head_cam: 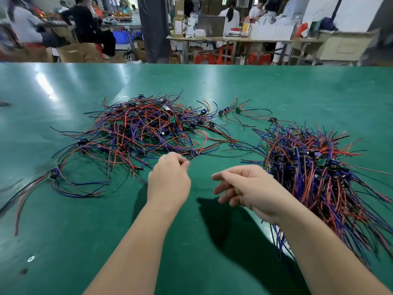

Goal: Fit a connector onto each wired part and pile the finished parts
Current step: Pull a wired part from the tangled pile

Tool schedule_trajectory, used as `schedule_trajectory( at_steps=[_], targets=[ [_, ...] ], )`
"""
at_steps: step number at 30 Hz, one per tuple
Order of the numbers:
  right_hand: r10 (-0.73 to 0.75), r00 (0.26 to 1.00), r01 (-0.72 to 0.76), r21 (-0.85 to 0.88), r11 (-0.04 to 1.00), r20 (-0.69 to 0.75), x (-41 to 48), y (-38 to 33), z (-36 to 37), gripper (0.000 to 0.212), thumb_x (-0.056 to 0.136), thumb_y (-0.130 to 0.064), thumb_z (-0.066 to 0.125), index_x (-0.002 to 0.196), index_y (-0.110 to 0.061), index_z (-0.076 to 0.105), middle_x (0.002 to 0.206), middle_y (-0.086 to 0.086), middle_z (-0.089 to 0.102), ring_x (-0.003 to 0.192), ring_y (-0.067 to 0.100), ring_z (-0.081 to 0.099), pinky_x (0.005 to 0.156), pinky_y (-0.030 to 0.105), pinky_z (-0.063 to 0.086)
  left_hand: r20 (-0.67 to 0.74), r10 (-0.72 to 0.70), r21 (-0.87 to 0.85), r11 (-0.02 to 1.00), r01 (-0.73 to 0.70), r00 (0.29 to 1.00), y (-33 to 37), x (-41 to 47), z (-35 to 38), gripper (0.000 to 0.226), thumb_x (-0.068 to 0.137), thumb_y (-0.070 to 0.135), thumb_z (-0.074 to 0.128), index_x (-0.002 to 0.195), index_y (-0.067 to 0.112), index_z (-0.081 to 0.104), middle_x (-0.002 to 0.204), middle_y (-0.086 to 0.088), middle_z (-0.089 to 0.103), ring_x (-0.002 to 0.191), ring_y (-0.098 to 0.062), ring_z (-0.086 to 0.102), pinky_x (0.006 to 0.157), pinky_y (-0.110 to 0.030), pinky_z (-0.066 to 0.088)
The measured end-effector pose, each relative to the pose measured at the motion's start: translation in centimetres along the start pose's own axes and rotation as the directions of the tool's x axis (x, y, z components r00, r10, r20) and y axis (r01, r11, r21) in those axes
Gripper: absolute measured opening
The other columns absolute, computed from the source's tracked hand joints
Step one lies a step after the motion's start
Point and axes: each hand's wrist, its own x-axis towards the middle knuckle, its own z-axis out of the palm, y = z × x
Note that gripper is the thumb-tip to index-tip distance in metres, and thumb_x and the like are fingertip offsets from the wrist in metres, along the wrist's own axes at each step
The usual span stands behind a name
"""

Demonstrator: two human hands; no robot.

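Judged roughly halfway, no further. Pinching with the left hand [170, 177] the wire of one part [194, 154] just beyond its fingertips, at the near edge of the tangle [144, 128]; flat on the table [63, 241], not yet lifted. Holding nothing in the right hand [251, 188], just right of the left hand, fingers loosely curled and apart. Taking as finished the stack [319, 171] well to the right of the left hand, wires combed one way. Taking as unfinished the tangle beyond the left hand, wide and knotted, plus a few strays [55, 174] well to its left. Cannot tell from here which parts carry connectors, nor see any loose connectors. Expect snagging: crossed red, blue and black wires over the pinched part, likely to drag neighbours along. Far beyond the left hand, past the table edge, other tables, boxes and seated people, all blurred
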Motion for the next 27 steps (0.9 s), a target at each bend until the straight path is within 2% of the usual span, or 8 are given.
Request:
schedule_trajectory(
  at_steps=[2,4,8,13,18,22,24,27],
  targets=[
    [0.015,1.000,-0.015,0.059,0.998,0.011,0.1,0.5,0.3,0.024,0.100,-0.022,0.045,0.098,-0.006,0.064,0.072,0.007,0.068,0.049,0.013,0.057,0.042,0.016,0.039,0.056,0.041,-0.295,0.955,-0.023,0.998,1.0,-0.4,-0.1,0.015,0.096,0.019,0.052,0.081,0.021,0.054,0.075,0.006,0.056,0.068,-0.011,0.051,0.065,-0.024,0.036],
    [-0.051,0.999,0.049,0.189,0.981,0.009,0.1,0.6,0.2,0.019,0.092,-0.023,0.055,0.106,-0.012,0.062,0.081,0.006,0.069,0.051,0.012,0.056,0.044,0.016,0.038,0.159,0.086,-0.519,0.855,0.010,0.984,2.0,-1.0,-0.5,0.020,0.097,0.015,0.052,0.077,0.021,0.056,0.066,0.009,0.057,0.054,-0.004,0.046,0.055,-0.018,0.038],
    [-0.278,0.953,0.303,0.328,0.895,-0.121,0.0,0.2,-0.8,0.040,0.068,-0.021,0.066,0.108,-0.020,0.065,0.092,0.005,0.062,0.056,0.010,0.057,0.048,0.015,0.039,0.345,0.191,-0.700,0.704,0.116,0.919,3.2,-2.0,-1.2,0.019,0.096,0.013,0.052,0.079,0.015,0.060,0.059,0.012,0.062,0.044,-0.001,0.040,0.047,-0.011,0.036],
    [-0.343,0.931,0.363,0.384,0.849,-0.123,-0.2,0.0,-1.9,0.023,0.071,-0.018,0.066,0.092,-0.013,0.072,0.085,0.006,0.070,0.058,0.010,0.053,0.050,0.015,0.037,0.463,0.278,-0.764,0.606,0.221,0.841,3.6,-2.5,-1.8,0.015,0.091,0.018,0.055,0.081,0.010,0.063,0.063,0.007,0.062,0.039,-0.004,0.035,0.046,-0.017,0.035],
    [-0.300,0.943,0.332,0.455,0.826,-0.145,-0.3,-0.3,-1.7,0.010,0.066,-0.020,0.068,0.070,-0.015,0.076,0.070,0.006,0.069,0.049,0.010,0.055,0.048,0.017,0.042,0.614,0.287,-0.768,0.430,0.474,0.735,3.8,-2.7,-2.5,0.017,0.078,0.025,0.059,0.081,0.011,0.067,0.061,0.005,0.058,0.032,0.001,0.037,0.040,-0.015,0.045],
    [-0.258,0.951,0.310,0.464,0.830,-0.173,-0.5,-0.6,-1.4,0.012,0.059,-0.022,0.071,0.065,-0.012,0.071,0.056,-0.001,0.062,0.041,0.006,0.054,0.044,0.015,0.044,0.694,0.296,-0.710,0.430,0.557,0.656,3.8,-2.7,-2.8,0.021,0.076,0.030,0.060,0.070,0.016,0.074,0.058,0.002,0.061,0.035,-0.002,0.050,0.042,-0.018,0.050],
    [-0.231,0.949,0.304,0.433,0.849,-0.214,-0.4,-0.4,-1.5,0.015,0.062,-0.020,0.071,0.071,-0.010,0.067,0.051,-0.001,0.059,0.039,0.008,0.054,0.039,0.013,0.042,0.687,0.243,-0.702,0.467,0.538,0.685,3.8,-2.7,-2.5,0.028,0.073,0.040,0.062,0.072,0.014,0.072,0.063,-0.002,0.067,0.043,-0.008,0.060,0.044,-0.022,0.052],
    [-0.234,0.930,0.317,0.299,0.900,-0.282,-0.1,0.1,-1.8,0.013,0.074,-0.015,0.073,0.073,-0.008,0.062,0.052,0.003,0.061,0.038,0.014,0.056,0.036,0.016,0.040,0.557,0.181,-0.754,0.519,0.402,0.811,3.8,-2.6,-1.8,0.040,0.062,0.043,0.078,0.088,0.015,0.066,0.084,-0.003,0.071,0.065,-0.014,0.068,0.052,-0.027,0.054]
  ],
)
